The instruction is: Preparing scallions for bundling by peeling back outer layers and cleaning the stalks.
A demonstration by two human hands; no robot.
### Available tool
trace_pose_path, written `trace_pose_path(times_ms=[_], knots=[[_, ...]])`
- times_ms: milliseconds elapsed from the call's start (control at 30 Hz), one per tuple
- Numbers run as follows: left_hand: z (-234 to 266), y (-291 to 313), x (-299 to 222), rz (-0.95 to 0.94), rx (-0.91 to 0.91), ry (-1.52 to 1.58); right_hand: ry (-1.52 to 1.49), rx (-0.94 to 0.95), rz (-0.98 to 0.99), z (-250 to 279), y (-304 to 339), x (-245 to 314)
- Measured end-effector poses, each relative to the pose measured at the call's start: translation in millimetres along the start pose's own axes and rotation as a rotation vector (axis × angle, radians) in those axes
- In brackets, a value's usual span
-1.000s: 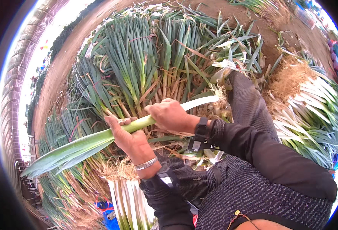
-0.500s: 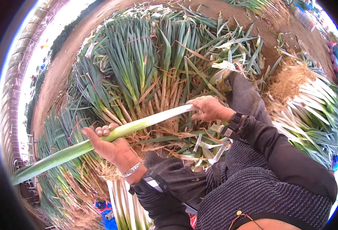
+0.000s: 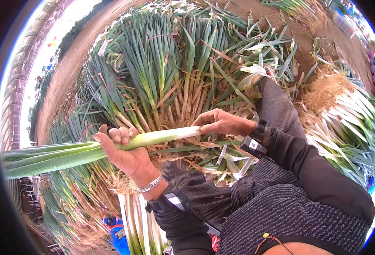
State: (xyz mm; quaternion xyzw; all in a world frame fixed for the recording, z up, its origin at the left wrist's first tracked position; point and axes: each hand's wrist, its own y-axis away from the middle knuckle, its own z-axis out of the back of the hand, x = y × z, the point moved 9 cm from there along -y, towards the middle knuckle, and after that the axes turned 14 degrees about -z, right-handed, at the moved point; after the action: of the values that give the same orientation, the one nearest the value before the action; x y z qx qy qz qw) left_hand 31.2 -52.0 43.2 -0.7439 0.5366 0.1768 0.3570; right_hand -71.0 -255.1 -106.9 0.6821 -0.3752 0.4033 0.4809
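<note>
Leaves (image 3: 51, 160) of one long leek (image 3: 162, 137) reach out at far left, above leafy bundles (image 3: 75, 191) with brownish stalks. Next comes the left hand (image 3: 130, 156), palm upward, grasping the leek about its middle, with the shank across the palm and the fingers curled up on its far side. Below that hand, a silver bracelet (image 3: 150, 185) circles the wrist, near a row of clean white stalks (image 3: 138, 223). Beyond the leek, upright green bundles (image 3: 149, 55) stand in a broad heap. Further right, the right hand (image 3: 223, 123) pinches the leek's white end between thumb and fingers. Past a bent knee in dark corduroy (image 3: 276, 106), at far right, lies a pile of white-stemmed leeks (image 3: 338, 127), its stringy roots (image 3: 323, 91) turned inward.
</note>
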Motion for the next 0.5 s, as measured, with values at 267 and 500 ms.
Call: trace_pose_path(times_ms=[267,500], knots=[[1.6,1.0,-4.6,-0.014,-0.025,-0.027,-0.054,-0.044,-0.01,-8.7,-4.6,-8.5],[-5.2,4.4,-3.6,-0.01,0.008,-0.043,0.041,-0.099,-0.063,-13.5,-3.3,3.2]])
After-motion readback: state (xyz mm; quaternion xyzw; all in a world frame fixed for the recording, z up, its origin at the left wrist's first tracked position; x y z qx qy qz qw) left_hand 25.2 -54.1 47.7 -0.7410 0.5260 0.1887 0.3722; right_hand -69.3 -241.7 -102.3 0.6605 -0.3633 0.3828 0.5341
